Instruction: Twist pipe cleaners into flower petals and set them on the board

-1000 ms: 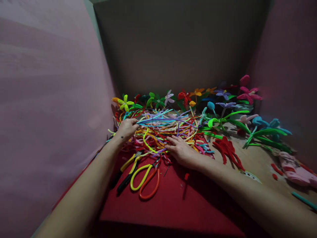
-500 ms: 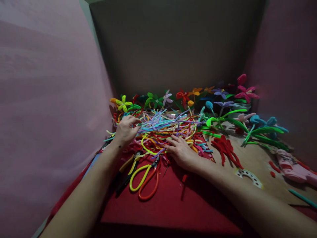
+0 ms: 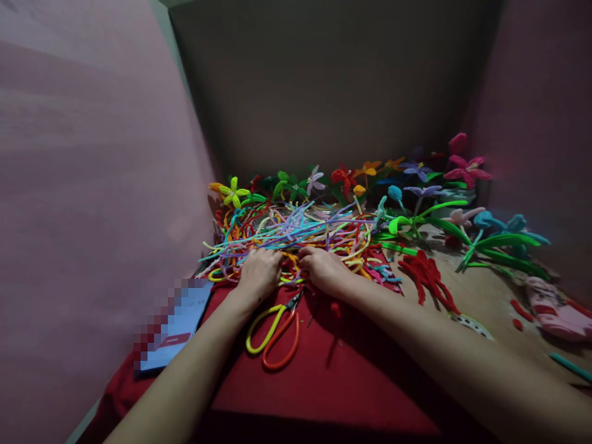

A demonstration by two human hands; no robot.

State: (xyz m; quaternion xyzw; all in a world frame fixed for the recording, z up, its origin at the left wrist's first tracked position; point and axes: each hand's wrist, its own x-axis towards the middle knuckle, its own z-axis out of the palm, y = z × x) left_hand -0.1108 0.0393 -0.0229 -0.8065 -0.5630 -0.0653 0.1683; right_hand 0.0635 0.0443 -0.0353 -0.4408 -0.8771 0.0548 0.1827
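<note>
A tangled heap of coloured fuzzy stems (image 3: 300, 228) lies across the back of the red cloth (image 3: 324, 382). My left hand (image 3: 261, 268) rests at the heap's front edge, its fingers curled among the stems; what they hold is hidden. Close beside it on the right, my right hand (image 3: 321, 268) has its fingers bent together at the stems, and I cannot make out what is between them. Scissors with one yellow and one red handle (image 3: 281, 339) lie just in front of both hands.
A tablet or phone (image 3: 178, 330) lies at the left edge. Fuzzy flowers (image 3: 467, 169) stand along the back and right. On the brown board (image 3: 472, 290) are red fuzzy pieces (image 3: 428, 277), a white ring (image 3: 472, 324) and a pink object (image 3: 555, 311).
My left hand has moved down and right from the heap's left side, and my right hand slightly up and left. Both have closed in. The device at left is now uncovered.
</note>
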